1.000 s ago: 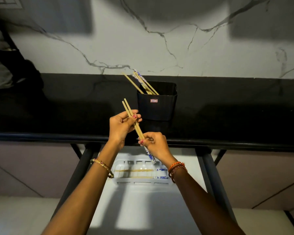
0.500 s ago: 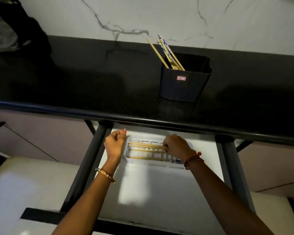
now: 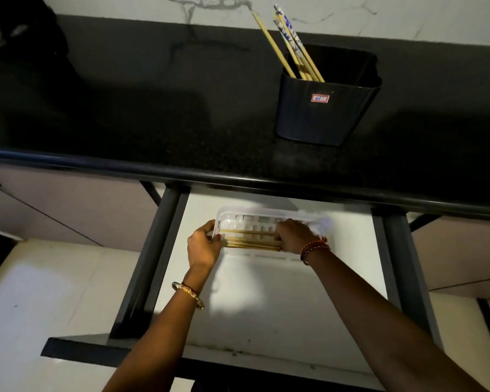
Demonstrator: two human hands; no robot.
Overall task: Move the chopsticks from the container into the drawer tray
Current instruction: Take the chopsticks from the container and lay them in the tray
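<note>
Dim kitchen light falls on a black counter (image 3: 159,117) with a white marble wall (image 3: 408,15) behind it and an open drawer (image 3: 266,306) pulled out below its front edge.

Inside the drawer, the left hand (image 3: 203,247) sits at the left end of a clear plastic tray (image 3: 266,215); its fingers curl round the tray's left rim, the thumb on the outside. The right hand (image 3: 293,235) is over the right part of the tray, knuckles up, fingers bent down onto the chopsticks (image 3: 249,241) that lie there. Whether it pinches them or only presses on them cannot be told, since the fingertips are hidden under the hand. These chopsticks lie lengthwise in the tray, side by side, in its near half, running from the left hand to the right hand. A gold bangle (image 3: 188,294) is on the left wrist and red-orange thread bands (image 3: 314,248) on the right.

The tray rests at the back of the drawer's white floor, close under the counter edge. Dark rails frame the drawer on both sides.

Up on the counter, to the right, stands a dark container (image 3: 327,108) with a small red-edged label (image 3: 320,98). More sticks (image 3: 292,49) lean out of its left corner, some plain, some with blue-and-white patterned tops.
</note>
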